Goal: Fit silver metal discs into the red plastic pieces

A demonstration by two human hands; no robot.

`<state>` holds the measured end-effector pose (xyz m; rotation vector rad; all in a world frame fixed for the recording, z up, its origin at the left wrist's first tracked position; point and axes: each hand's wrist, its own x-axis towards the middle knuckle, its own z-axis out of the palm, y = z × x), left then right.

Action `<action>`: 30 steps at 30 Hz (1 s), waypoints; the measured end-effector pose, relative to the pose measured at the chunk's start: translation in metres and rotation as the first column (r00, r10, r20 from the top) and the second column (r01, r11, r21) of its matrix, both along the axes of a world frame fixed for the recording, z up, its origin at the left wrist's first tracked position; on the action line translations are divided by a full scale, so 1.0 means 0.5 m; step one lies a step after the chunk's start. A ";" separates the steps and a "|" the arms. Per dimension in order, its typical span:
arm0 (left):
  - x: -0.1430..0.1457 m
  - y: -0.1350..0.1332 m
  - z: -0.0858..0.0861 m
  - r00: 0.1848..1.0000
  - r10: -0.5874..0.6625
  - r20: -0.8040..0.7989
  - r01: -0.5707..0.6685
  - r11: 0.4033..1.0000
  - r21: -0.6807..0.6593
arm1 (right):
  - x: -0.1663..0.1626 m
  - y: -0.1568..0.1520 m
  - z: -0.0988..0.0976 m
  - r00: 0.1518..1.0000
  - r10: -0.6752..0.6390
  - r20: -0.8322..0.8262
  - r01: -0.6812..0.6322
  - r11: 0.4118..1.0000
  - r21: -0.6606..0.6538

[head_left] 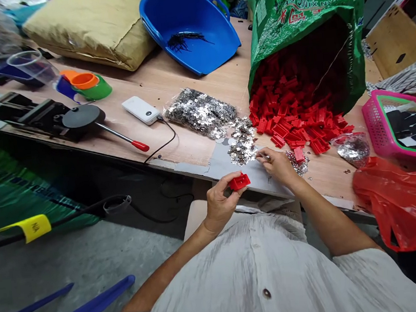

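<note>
Between the thumb and fingers of my left hand (222, 199) is a red plastic housing (240, 181), held just off the table's front edge with an opening facing me. My right hand (278, 167) is pinched at the right side of a pile of small silvery metal pieces (242, 148). Whatever lies between its fingertips is too small to make out. Behind that pile rests a clear bag of the same shiny pieces (200, 111). Many more red housings (296, 123) spill from a green sack (268, 37) onto the table beyond my right hand. Small metal bits (299, 164) lie beside my right wrist.
A blue basin (187, 20) with thin dark pieces stands at the back. To the left are a white power bank (141, 110) with a cable and a hand press (82, 116) with a red-tipped lever. A pink basket (375, 115) and red plastic bag (403, 196) are at right.
</note>
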<state>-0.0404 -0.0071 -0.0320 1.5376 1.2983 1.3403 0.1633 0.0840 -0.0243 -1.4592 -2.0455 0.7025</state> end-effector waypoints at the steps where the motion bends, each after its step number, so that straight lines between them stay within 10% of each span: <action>1: -0.001 0.000 0.001 0.999 0.019 -0.046 -0.017 0.999 0.046 | 0.001 -0.015 0.014 0.998 0.019 -0.067 -0.020 0.999 -0.025; 7: 0.008 0.006 0.015 0.975 0.075 -0.211 -0.019 0.967 0.255 | -0.009 -0.099 0.066 0.974 0.133 -0.183 -0.134 0.991 0.009; 17: 0.015 0.000 0.009 0.971 0.036 -0.235 0.056 0.926 0.374 | -0.022 -0.109 0.043 0.927 0.350 -0.132 -0.308 0.914 0.263; 30: 0.022 -0.009 0.016 0.971 0.009 -0.237 0.082 0.925 0.371 | -0.013 -0.110 0.064 0.911 0.402 -0.098 -0.380 0.906 0.185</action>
